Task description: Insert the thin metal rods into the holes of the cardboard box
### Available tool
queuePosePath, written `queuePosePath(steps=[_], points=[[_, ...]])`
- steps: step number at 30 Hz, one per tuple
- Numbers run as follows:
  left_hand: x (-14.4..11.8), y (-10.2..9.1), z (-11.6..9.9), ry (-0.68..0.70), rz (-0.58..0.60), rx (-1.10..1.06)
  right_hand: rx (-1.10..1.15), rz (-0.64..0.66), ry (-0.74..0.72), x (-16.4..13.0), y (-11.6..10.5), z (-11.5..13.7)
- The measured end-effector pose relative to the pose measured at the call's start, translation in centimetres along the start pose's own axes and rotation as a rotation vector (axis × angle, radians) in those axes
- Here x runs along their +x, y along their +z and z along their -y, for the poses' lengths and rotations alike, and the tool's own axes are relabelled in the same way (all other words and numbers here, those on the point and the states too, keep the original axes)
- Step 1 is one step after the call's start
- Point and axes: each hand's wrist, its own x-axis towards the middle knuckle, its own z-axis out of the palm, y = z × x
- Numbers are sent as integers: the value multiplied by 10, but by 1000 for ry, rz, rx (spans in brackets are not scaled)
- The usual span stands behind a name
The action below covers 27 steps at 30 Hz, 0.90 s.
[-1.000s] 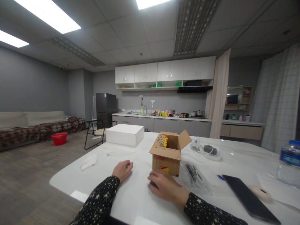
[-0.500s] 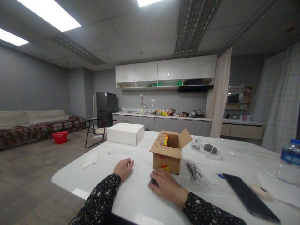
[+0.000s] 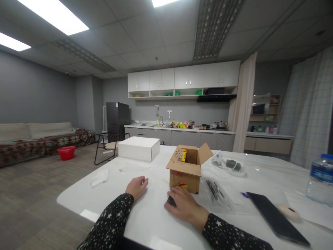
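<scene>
Our right hand (image 3: 183, 207) lies flat over a small dark ridged object (image 3: 170, 201) on the white table (image 3: 156, 222), just before the open brown cardboard box (image 3: 187, 169), our left hand (image 3: 136, 187) loosely curled, empty; a careless slide could knock the box.

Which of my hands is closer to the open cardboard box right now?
Right. Your right hand lies flat on the table just in front of the cardboard box, over a small dark object. Your left hand rests on the table off to the box's left, clearly apart.

right hand (image 3: 183, 207) covering small dark object (image 3: 170, 201), possibly gripped, beside cardboard box (image 3: 185, 170)
</scene>
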Motion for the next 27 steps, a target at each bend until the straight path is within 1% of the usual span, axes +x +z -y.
queuePosePath(steps=[6,14,27], points=[[0,0,-1,5,-2,-1,-3,8,-4,1,1,1],[-1,-2,-2,-7,10,1,-16,-13,-17,3,5,-1],[0,1,1,-8,-2,-12,-68,21,-25,5,-3,7]])
